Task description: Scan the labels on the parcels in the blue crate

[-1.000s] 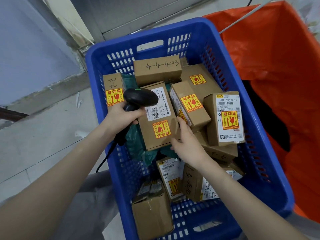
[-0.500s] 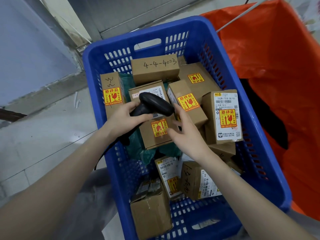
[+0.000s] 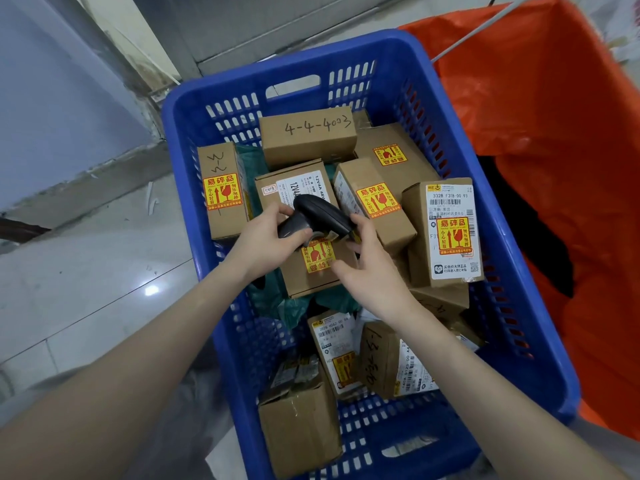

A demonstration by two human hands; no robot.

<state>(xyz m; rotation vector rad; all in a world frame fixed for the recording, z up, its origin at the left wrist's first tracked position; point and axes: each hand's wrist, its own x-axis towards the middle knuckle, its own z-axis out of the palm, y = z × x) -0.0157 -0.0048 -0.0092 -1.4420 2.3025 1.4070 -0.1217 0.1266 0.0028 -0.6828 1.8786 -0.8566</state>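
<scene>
Parcels [image 3: 313, 268] piled loose in blue crate [image 3: 540, 344]. Scanner [image 3: 320, 218] over middle box, my left hand [image 3: 266, 242] clamped round its handle. My right hand [image 3: 372, 271] touches scanner head, fingers spread, loose. Orange bag [image 3: 554, 109] beside crate.

a blue crate [image 3: 519, 306] full of cardboard parcels [image 3: 308, 136] fills the middle. the left hand [image 3: 266, 244] grips a black scanner [image 3: 318, 218] by its handle over the centre parcel [image 3: 311, 268], and the right hand [image 3: 374, 271] touches the scanner's head from 3 o'clock. an orange bag [image 3: 554, 133] sits at 2 o'clock.
</scene>
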